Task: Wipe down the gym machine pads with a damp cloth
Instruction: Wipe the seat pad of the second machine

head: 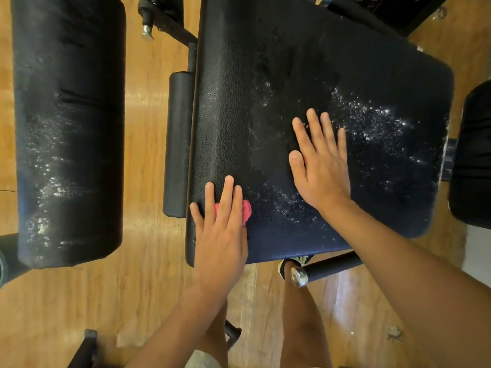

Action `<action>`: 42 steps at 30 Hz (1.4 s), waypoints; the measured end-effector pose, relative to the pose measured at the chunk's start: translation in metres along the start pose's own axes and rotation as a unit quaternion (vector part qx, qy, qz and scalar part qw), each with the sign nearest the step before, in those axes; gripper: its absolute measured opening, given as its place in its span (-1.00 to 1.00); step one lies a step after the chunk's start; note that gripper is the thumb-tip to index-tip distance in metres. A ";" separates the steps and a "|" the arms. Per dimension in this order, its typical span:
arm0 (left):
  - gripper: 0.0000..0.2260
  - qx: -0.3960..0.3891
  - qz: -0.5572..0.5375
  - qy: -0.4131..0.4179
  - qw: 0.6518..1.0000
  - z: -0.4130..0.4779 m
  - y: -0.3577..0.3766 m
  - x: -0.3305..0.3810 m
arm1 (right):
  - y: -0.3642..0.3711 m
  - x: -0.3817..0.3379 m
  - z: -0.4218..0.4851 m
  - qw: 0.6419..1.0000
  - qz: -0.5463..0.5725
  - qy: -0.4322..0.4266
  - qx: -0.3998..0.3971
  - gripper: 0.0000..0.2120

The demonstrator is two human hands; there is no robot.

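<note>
- Centrally, the seat pad [372, 75], black and grained, lies below the camera. White specks [372, 120] scatter across its right half and near edge.
- Left hand [220, 235]: fingers straight and close together, pressing a pink cloth [245, 209] flat onto the pad by its near-left corner. Only a bit of cloth shows beside the fingers.
- Right hand [321, 166]: flat, fingers spread wide, palm resting mid-pad and holding nothing. It probably braces the person.
- Step in hand, as judged: wiping the seat pad. The left strip looks matte and free of specks, while the right half looks unwiped.
- To do it well: press evenly through the palm and run overlapping strokes from the left toward the speckled right. Lift the right hand clear as the cloth nears it, so no patch beneath it is missed.
- The cloth is small, so refolding it to a fresh face would likely limit smearing.
- Second pad [69, 102], well apart at left, bears similar specks and likely awaits its own wipe.
</note>
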State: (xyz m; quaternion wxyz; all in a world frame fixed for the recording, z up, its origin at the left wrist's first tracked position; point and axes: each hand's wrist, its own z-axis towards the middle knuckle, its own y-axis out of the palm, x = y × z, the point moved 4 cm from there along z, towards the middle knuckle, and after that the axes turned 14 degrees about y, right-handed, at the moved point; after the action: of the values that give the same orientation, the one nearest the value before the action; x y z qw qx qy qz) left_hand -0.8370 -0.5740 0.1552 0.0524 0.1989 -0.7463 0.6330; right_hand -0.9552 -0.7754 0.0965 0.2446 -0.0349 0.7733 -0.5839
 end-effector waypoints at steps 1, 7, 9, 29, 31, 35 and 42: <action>-0.42 0.002 0.001 -0.001 1.000 -0.003 0.002 0.001 | 0.000 0.001 0.000 1.000 0.001 0.000 0.002 -0.46; -0.44 -0.024 0.030 0.009 0.999 -0.034 0.012 0.007 | -0.002 0.002 0.001 1.000 0.010 -0.004 0.010 -0.46; -0.44 -0.034 0.037 0.009 0.999 -0.036 0.013 0.006 | -0.002 0.001 0.000 1.000 0.013 -0.003 0.010 -0.46; -0.52 0.029 -0.050 0.013 0.998 0.038 -0.011 0.025 | -0.002 0.000 -0.001 1.000 0.021 0.007 0.008 -0.46; -0.51 0.031 -0.041 0.017 0.999 0.058 -0.014 0.024 | -0.003 0.000 -0.002 1.000 0.024 0.009 0.005 -0.46; -0.50 0.046 -0.036 0.008 0.998 0.090 -0.022 0.018 | -0.005 0.001 -0.003 1.000 0.023 0.009 0.003 -0.46; -0.50 0.073 0.002 0.011 0.997 0.146 -0.032 0.014 | -0.003 0.003 -0.006 0.999 0.033 0.014 0.007 -0.46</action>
State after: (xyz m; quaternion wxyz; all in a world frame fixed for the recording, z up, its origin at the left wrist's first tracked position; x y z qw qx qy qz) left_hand -0.8130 -0.7227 0.1616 0.0453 0.1938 -0.6975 0.6884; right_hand -0.9609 -0.7718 0.0994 0.2530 0.0007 0.7734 -0.5812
